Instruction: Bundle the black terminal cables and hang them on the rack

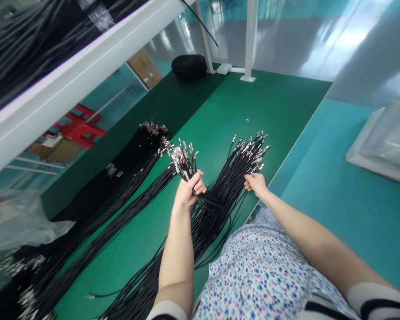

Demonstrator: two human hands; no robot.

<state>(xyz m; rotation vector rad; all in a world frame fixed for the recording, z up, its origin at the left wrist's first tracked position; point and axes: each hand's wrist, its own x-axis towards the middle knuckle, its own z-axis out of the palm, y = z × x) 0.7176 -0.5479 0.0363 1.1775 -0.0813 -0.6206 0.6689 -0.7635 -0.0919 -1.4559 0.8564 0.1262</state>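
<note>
My left hand (190, 189) is closed round a bunch of black cables, with their shiny metal terminals (183, 155) sticking up above the fist. The cables bend down below it toward a larger pile of loose black cables (231, 178) on the green tabletop (200, 126). At the right side of that pile, my right hand (256, 183) pinches a cable close to its terminal end. The pile's terminals fan out toward the far side. Further left lie more long cable bundles (133, 204), side by side and apart from my right hand.
A white shelf beam (86, 71) crosses the upper left, with black cables above it. Toward the back are a black pouch (188, 66) and a white post (251, 40). Clear plastic bags (23, 218) lie at left. Red stools (80, 126) stand beyond the table; a plastic-wrapped stack (386, 138) is at right.
</note>
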